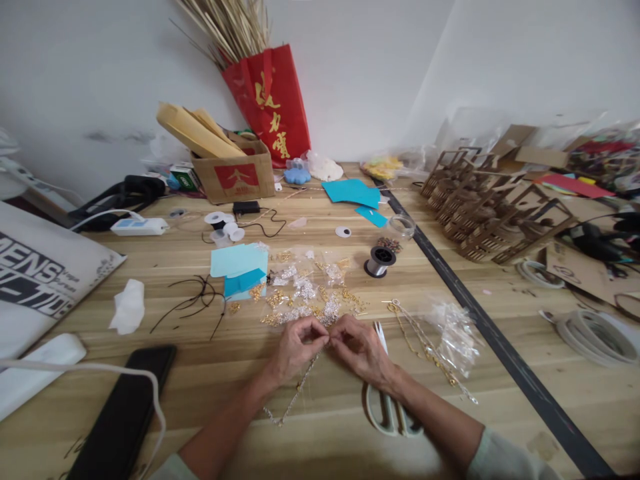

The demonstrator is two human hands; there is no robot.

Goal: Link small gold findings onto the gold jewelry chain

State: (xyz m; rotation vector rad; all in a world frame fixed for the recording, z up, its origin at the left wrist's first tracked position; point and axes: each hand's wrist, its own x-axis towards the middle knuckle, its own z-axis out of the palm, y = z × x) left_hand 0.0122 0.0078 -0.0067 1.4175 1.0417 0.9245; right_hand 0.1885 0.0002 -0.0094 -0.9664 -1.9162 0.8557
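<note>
My left hand (303, 343) and my right hand (359, 348) meet over the middle of the table, each with thumb and fingers pinched together. From beneath my left fingers a beaded strand (299, 387), silver with some gold beads, hangs down to the tabletop. What my right fingertips pinch is too small to make out. Just beyond my fingers lie loose silver beads (330, 309) and gold beads (275, 300). Scissors (387, 410) with pale handles lie partly under my right forearm.
A wire spool (380, 261) stands beyond my right hand. Rightward lie finished-looking chains (425, 343) and clear plastic bags (453, 337). Blue paper pieces (245, 283) and black cords (197, 300) lie left. A black phone (125, 413) and white cable (153, 380) are near left.
</note>
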